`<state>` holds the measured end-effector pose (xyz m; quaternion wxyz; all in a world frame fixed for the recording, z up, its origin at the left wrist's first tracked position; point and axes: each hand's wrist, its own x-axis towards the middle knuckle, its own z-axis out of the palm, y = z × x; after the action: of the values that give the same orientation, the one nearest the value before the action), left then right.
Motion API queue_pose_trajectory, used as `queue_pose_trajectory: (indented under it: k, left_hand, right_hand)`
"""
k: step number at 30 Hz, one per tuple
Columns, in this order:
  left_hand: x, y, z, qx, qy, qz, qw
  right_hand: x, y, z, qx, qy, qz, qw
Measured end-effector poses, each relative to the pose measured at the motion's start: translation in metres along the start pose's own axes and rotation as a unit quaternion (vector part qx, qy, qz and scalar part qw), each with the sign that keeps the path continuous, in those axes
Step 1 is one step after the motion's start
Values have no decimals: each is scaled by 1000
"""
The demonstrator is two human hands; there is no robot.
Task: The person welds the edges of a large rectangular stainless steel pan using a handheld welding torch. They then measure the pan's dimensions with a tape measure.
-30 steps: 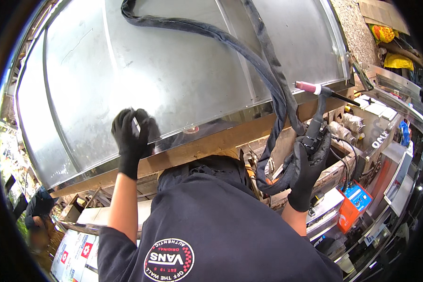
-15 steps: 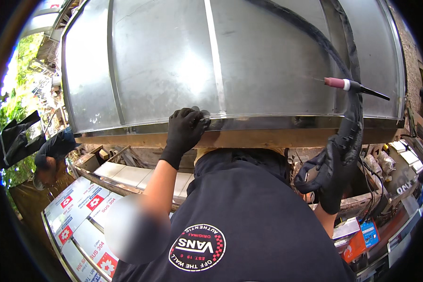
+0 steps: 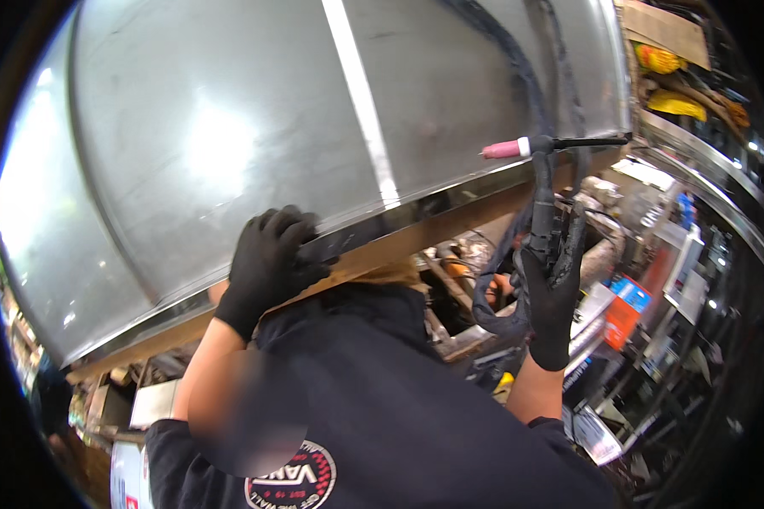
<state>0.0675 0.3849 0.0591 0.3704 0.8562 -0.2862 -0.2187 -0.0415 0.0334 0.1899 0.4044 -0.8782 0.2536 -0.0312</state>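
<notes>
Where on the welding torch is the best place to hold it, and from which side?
Grip the welding torch on its straight dark handle below the bent head, coming from underneath, as the right hand does. That probably keeps fingers clear of the pink nozzle pointing left toward the steel sheet.

Black gloves, dark short-sleeved shirt

Metal fab workshop — big stainless sheet-metal panel (image 3: pixel 229 144) on a bench, TIG welding torch (image 3: pixel 539 148) w/ pink ceramic nozzle and black hose, cluttered shelves of tools & boxes (image 3: pixel 654 280) — black work gloves.
</notes>
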Motion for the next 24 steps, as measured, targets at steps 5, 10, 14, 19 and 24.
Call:
queue_pose_trajectory:
  k: [5, 10, 14, 19, 24]
  left_hand:
    - [-7, -2, 6, 54, 11, -2, 998]
    - [6, 2, 0, 56, -8, -38, 998]
    - [18, 8, 7, 74, -4, -47, 996]
    - [24, 7, 8, 106, 10, -28, 994]
    - [28, 5, 12, 115, 2, -31, 993]
  right_hand:
    - [12, -49, -24, 84, 153, 88, 981]
    - [40, -45, -42, -23, 141, 52, 988]
    - [57, -33, -50, -30, 139, 85, 986]
    - [76, -16, -76, -126, 95, 84, 984]
    - [90, -3, -89, -138, -35, 181, 973]
